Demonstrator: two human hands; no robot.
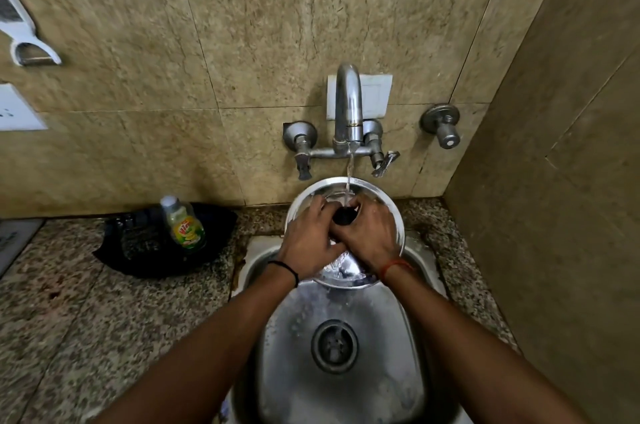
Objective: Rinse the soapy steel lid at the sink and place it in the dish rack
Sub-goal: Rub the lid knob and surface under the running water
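Head view looks down on a steel sink point(346, 399) set in a speckled granite counter point(69, 302). Both forearms reach forward over the basin. A round steel lid point(381, 201) is held above the back of the sink, under the tap point(348, 104), and a thin stream of water point(349, 174) falls onto its upper part near the black knob point(343, 215) at its middle. The left hand point(308, 233) lies on the lid's left half with fingers curled toward the knob; the right hand point(369, 233) lies on the right half, its fingers likewise bent around the knob. Both hands touch each other at the middle, and whether each truly grips the knob or only presses on the lid cannot be told. A black band point(287, 269) circles the left wrist and a red thread point(394, 266) the right. On the counter to the left, a green soap bottle point(183, 222) stands tilted in a black holder point(145, 243). A drain point(334, 345) sits in the basin floor below the lid.
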